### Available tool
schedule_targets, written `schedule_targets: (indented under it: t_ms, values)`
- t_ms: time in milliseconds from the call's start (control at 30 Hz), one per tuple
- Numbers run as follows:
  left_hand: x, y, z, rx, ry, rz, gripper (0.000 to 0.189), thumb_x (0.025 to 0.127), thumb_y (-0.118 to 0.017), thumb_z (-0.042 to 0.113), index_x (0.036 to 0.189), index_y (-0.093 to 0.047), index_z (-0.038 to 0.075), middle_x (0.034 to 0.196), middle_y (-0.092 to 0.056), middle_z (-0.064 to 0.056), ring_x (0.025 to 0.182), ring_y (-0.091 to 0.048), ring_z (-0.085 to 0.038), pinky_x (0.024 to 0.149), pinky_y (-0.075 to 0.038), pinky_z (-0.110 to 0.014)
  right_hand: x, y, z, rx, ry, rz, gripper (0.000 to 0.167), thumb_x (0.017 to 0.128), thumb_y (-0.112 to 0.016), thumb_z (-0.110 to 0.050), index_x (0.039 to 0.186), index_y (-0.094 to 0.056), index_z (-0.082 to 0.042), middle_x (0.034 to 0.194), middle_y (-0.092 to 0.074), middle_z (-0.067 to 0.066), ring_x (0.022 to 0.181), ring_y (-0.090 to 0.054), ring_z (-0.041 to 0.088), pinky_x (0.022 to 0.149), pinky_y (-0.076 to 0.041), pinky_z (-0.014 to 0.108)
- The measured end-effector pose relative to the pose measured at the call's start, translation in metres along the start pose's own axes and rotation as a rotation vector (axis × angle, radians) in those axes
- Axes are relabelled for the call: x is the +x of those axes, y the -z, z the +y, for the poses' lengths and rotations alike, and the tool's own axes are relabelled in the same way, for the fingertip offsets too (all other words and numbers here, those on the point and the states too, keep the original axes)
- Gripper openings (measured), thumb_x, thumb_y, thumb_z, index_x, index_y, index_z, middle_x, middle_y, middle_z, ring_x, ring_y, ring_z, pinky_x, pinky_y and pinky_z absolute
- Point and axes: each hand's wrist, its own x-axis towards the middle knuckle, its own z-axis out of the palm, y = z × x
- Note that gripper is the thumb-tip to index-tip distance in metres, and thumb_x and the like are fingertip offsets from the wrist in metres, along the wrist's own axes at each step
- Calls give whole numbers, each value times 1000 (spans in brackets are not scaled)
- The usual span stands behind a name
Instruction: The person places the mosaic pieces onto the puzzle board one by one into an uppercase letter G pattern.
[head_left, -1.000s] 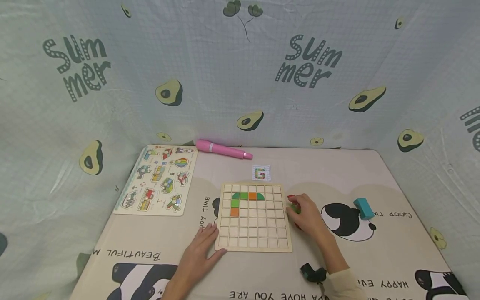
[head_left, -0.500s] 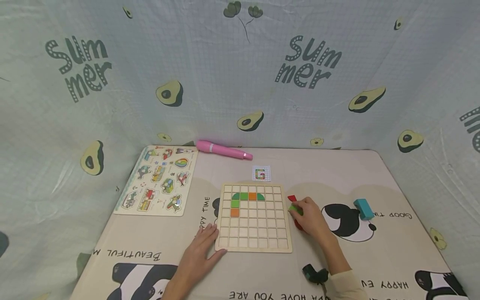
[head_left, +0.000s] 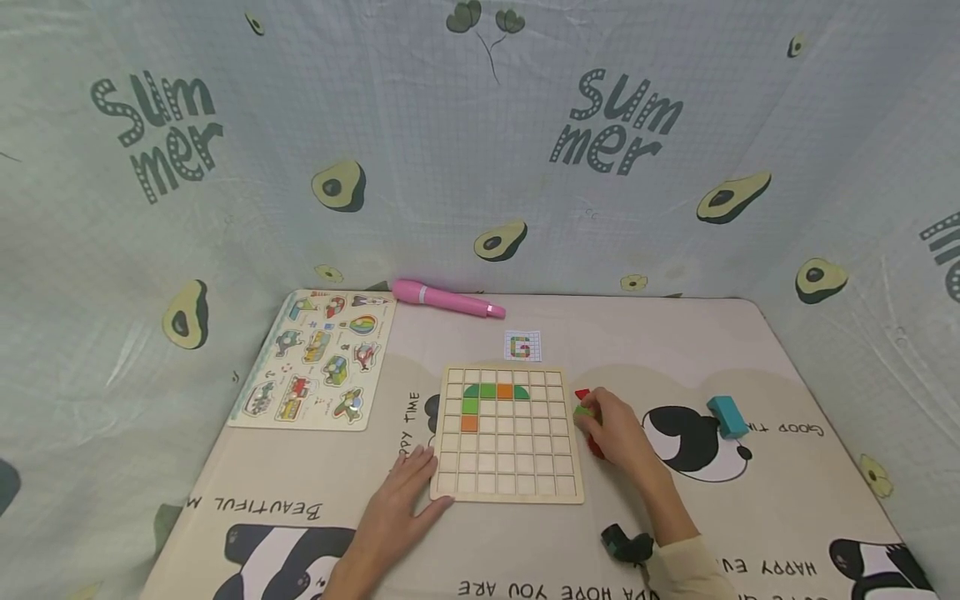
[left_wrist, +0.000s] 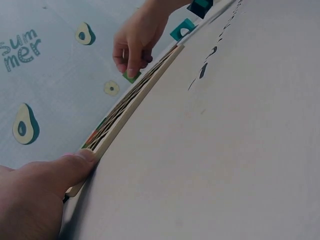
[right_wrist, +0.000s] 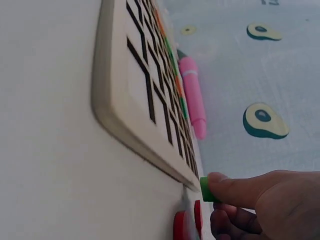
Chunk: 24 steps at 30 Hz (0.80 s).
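Reading “SUMMER” on the cloth wall (head_left: pixel 420 100), “G” on the small card (head_left: pixel 522 346) — and, upside down, showing “BEAUTIFUL”, “GOOD TI”, “HAPPY EV” and “HOPE YOU ARE” on the tablecloth (head_left: pixel 637 333), with “PPY TIME” sideways.

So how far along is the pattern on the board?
Looks done: six pieces sit in the wooden board, four across and two below the leftmost.
In hand: the right hand pinches a green piece beside the board, not yet placed.
Left: if the G card is the model, probably the lower and right parts; red pieces lie off the board.
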Motion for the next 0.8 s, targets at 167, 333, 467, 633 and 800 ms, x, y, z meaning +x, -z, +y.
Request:
schedule_targets:
  t_ms: [167,333,467,633,800]
  values:
    - [0,0,0,0,-1,1,64,75,-86,38,128,-68,6,137,-65,-7,134,-57,-25,123,-31,-32,2,-1,-12,38,27,8,23,92,-73,-18,108,-62,-5,86,-59,3,77,-52,15,63,-45,23]
    - [0,-1,-1,-9,0,1,64,76,-86,38,128,-68,5,137,-65,-7,134,-57,-25,126,-26,-27,4,-7,-25,66,79,12,21,91,-74,-17,105,-62,-6,84,-57,2,76,-51,14,59,-43,20]
    - [-1,-1,-1,-11,-13,11,63,75,-86,38,127,-68,5,137,-66,-7,133,-57,-25,126,-25,-25,4,-13,-37,93,89,-13,20,91,-74,-15,105,-63,-7,83,-56,1,76,-51,13,59,-44,18]
    - [-1,-1,-2,-10,-13,14,64,75,-86,38,127,-68,6,137,-66,-7,134,-57,-24,127,-23,-22,4,-21,-52,109,112,-38,17,91,-74,-15,105,-65,-9,82,-57,-1,76,-51,13,62,-46,18]
    - [-1,-2,-2,-10,-15,17,64,75,-86,38,127,-68,6,137,-66,-7,133,-57,-24,127,-23,-23,5,-33,-61,107,185,-50,17,91,-74,-14,105,-67,-9,81,-57,-4,75,-51,10,63,-48,17]
